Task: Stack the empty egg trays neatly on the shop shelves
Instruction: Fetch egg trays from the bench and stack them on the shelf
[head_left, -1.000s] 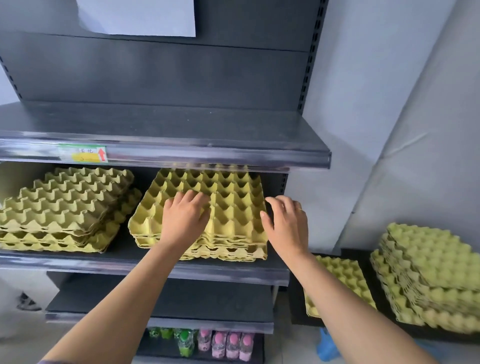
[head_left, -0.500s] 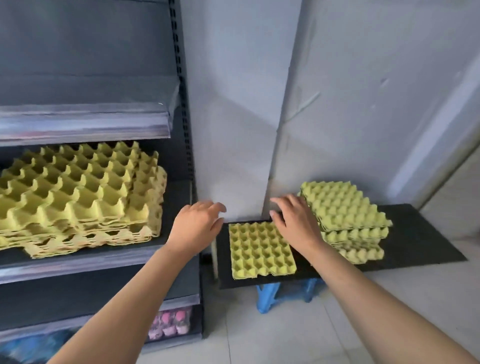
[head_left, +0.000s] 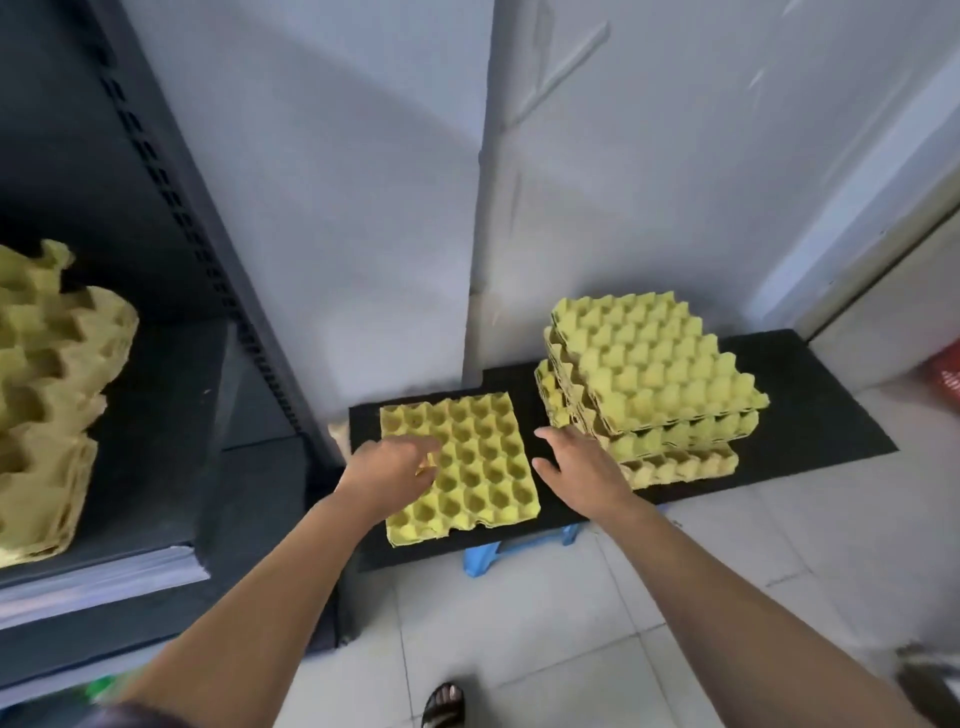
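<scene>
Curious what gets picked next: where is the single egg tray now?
In the head view, the single egg tray lies on the black board, just left of the tall tray stack, partly beneath the left hand.

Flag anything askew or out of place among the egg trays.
The tray stack on the black board is askew: its layers are twisted against each other, corners misaligned. The single tray beside it lies flat.

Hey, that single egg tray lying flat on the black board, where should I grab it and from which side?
Probably grip the single egg tray by its left and right edges, coming down from above. It lies flat, cups up, apart from the stack of trays, with the left hand over its left side and the right hand beside its right edge.
</scene>
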